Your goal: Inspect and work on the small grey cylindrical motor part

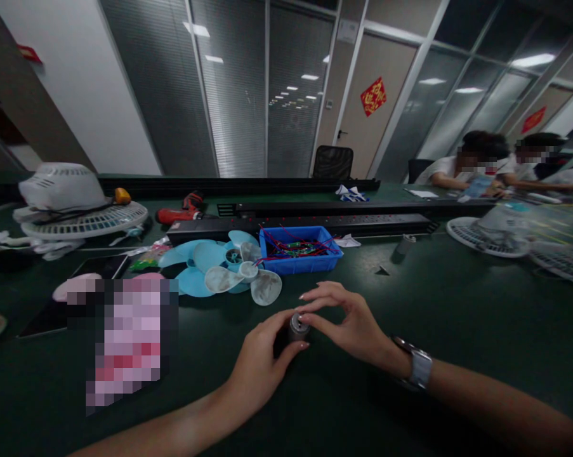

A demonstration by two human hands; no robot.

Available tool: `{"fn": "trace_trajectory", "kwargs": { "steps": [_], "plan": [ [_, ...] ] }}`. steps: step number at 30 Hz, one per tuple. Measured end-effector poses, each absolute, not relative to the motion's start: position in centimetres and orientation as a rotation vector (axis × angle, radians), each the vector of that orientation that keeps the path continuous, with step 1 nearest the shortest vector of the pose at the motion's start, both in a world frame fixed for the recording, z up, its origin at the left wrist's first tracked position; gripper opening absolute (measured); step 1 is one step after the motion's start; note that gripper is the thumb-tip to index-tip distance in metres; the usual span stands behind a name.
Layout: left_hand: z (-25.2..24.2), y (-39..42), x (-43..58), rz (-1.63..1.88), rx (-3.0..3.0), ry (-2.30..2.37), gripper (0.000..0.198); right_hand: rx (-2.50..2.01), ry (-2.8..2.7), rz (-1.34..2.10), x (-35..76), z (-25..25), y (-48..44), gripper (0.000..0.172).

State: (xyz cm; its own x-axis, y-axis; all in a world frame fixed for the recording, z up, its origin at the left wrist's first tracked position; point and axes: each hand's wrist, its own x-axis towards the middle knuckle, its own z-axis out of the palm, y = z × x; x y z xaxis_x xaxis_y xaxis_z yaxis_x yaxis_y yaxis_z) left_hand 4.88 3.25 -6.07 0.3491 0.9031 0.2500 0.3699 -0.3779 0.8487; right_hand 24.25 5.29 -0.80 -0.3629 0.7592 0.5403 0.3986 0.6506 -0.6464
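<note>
Near the front of the green table, my left hand is wrapped round a small grey metal cylinder that looks like a small motor and stands upright. Its thumb lies on the near side and its fingers on the far side. My right hand reaches in from the right, thumb and index fingertips close together at the cylinder's top. Whether anything small sits between those fingertips is hidden. A watch with a pale strap is on the right wrist. Another similar grey cylinder stands farther back on the right.
Beyond my hands sit a blue bin of wired circuit boards and several fan blades. Fan housings lie at both sides. A red power drill rests near long black rails. People sit at the far right.
</note>
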Motion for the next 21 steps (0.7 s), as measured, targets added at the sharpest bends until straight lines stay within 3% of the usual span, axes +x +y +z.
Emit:
{"fn": "trace_trajectory", "kwargs": {
  "steps": [4, 7, 11, 15, 21],
  "plan": [
    [-5.9, 3.2, 5.0, 0.952, 1.907, 1.138, 0.038, -0.985, -1.979, 0.515, 26.9, -1.7, 5.4, 0.017],
    [-5.7, 3.2, 5.0, 0.943, 1.893, 1.164, 0.039, -1.128, -2.088, 0.629, 29.1, -3.7, 5.0, 0.038],
    [-5.8, 3.2, 5.0, 0.949, 1.884, 1.172, 0.039, -1.117, -2.171, 0.550, 30.0, -4.4, 4.6, 0.017],
    [-5.8, 3.2, 4.9, 0.966, 1.912, 1.158, 0.038, -0.954, -2.047, 0.421, 28.0, -1.6, 5.2, 0.018],
    [-6.0, 3.3, 4.9, 0.988, 1.932, 1.101, 0.032, -0.824, -2.107, 0.524, 23.9, -0.5, 5.5, 0.022]
  ]
}}
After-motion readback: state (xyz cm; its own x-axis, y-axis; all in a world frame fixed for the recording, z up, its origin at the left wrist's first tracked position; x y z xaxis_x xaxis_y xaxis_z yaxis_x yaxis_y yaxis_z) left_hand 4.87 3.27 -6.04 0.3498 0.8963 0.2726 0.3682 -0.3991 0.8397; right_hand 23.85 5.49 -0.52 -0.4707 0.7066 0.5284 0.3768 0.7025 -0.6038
